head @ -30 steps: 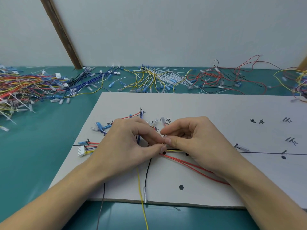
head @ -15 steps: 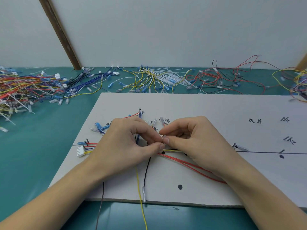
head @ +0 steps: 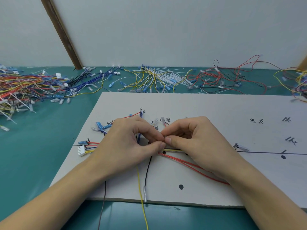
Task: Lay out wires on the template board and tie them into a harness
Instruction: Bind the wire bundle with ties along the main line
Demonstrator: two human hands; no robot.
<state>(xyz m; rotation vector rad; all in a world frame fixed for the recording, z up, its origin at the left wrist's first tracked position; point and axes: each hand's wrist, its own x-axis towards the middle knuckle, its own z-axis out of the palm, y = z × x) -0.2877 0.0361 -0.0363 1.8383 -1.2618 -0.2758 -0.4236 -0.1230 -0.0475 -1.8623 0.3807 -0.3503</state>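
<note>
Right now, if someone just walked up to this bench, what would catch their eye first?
Probably the two hands meeting at the middle of the white board: the left hand and right hand pinch together at one spot on the wire bundle. Next, the tangled heap of coloured wires on the green table's far left, and the white plug near the board's left edge.

Loose wires (head: 33, 87) crowd the table's far edge; board's right half (head: 232, 113) lies open.

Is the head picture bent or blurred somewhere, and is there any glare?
Head view: wide-angle bending curves the template board edge; even, soft light, no glare; far wire piles look soft; the pinch between left hand and right hand stays fairly sharp.
</note>
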